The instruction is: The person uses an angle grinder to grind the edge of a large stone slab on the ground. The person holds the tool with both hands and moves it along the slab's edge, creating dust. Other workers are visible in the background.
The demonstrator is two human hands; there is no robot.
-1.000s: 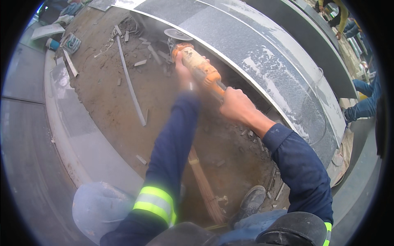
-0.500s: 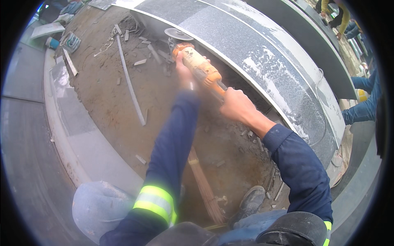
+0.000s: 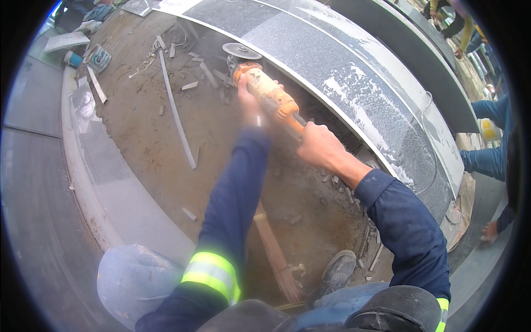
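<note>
both hands are clamped on the orange angle grinder (image 3: 269,95), the left hand (image 3: 250,102) near the head and the right hand (image 3: 319,146) at the tail, its disc (image 3: 241,51) at the inner edge of the curved granite slab (image 3: 354,83). my worry: the disc could bind and kick toward bare fingers, and dust already hangs thick.

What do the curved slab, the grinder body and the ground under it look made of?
Slab: likely granite, grey and speckled with a smooth face, dusted white in patches. Grinder: orange casing, probably plastic, dust-coated, with a grey metal-looking disc; both the left hand and right hand grip it. Ground: brown packed dirt or mortar, matte, strewn with stone offcuts.
</note>
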